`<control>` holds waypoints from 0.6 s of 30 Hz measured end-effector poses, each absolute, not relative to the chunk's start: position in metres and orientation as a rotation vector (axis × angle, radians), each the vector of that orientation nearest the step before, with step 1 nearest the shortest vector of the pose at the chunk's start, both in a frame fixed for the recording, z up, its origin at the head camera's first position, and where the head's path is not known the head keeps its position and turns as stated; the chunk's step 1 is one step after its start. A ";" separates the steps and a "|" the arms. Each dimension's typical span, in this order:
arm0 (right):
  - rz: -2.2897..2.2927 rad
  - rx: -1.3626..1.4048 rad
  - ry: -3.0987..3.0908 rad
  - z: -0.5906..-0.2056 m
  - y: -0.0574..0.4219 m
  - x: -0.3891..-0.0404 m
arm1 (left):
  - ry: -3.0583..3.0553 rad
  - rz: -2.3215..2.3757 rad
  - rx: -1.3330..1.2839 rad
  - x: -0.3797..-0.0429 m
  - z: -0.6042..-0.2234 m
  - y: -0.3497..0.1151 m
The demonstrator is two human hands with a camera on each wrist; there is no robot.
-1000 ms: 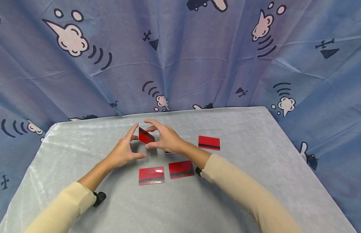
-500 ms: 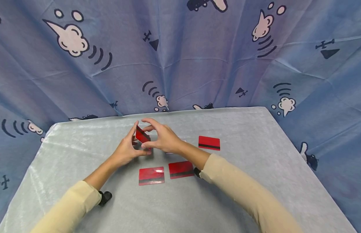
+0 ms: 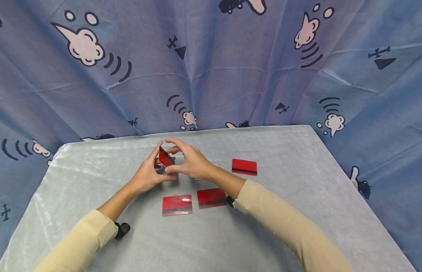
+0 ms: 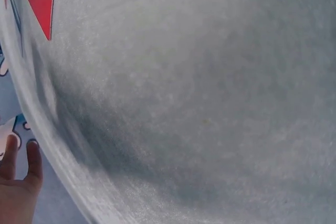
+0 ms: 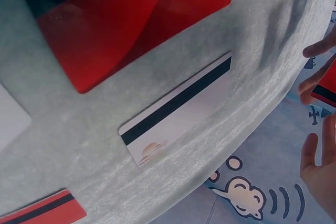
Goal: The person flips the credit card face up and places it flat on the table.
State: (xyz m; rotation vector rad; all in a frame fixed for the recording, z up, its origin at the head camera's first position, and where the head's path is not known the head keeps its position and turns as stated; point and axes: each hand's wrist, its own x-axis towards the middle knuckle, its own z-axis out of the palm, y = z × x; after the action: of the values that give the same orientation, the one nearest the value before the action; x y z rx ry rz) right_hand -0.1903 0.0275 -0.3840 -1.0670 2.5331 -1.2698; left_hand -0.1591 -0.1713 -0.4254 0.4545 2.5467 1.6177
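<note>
My left hand (image 3: 146, 176) and right hand (image 3: 192, 160) meet over the far left-middle of the table, holding one red card with a dark stripe (image 3: 166, 156) tilted up between them. The right thumb presses the card's face, while some right fingers lie behind it or close by. On the left hand, the index finger is at the card's upper corner and the thumb at its lower edge. In the right wrist view, part of the held card (image 5: 328, 85) shows at the right edge among fingers.
Red striped cards lie flat: two in front (image 3: 177, 205) (image 3: 212, 198) and one to the right (image 3: 244, 167). A white card with a dark stripe (image 5: 178, 103) lies mostly under the right forearm. Grey cloth (image 3: 265, 219) covers the table; a blue patterned curtain (image 3: 211, 75) hangs behind.
The left hand has moved right and closed its thumb and index finger onto the card. The card and right hand have shifted slightly left. The last half second shows almost no motion.
</note>
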 end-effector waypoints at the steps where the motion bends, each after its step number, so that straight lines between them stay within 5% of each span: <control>1: -1.272 -1.067 2.532 -0.384 0.028 -0.190 | 2.545 1.618 0.460 -0.159 -0.425 -0.171; 18: -1.267 -1.077 2.554 -0.370 0.028 -0.192 | 2.545 1.485 0.482 -0.158 -0.424 -0.170</control>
State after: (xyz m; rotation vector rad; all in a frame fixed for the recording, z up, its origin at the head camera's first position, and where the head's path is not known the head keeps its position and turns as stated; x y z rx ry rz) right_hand -0.1925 0.0276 -0.3700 -1.0771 2.5539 -1.2666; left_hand -0.1579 -0.1696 -0.4241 0.4818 2.5446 1.4848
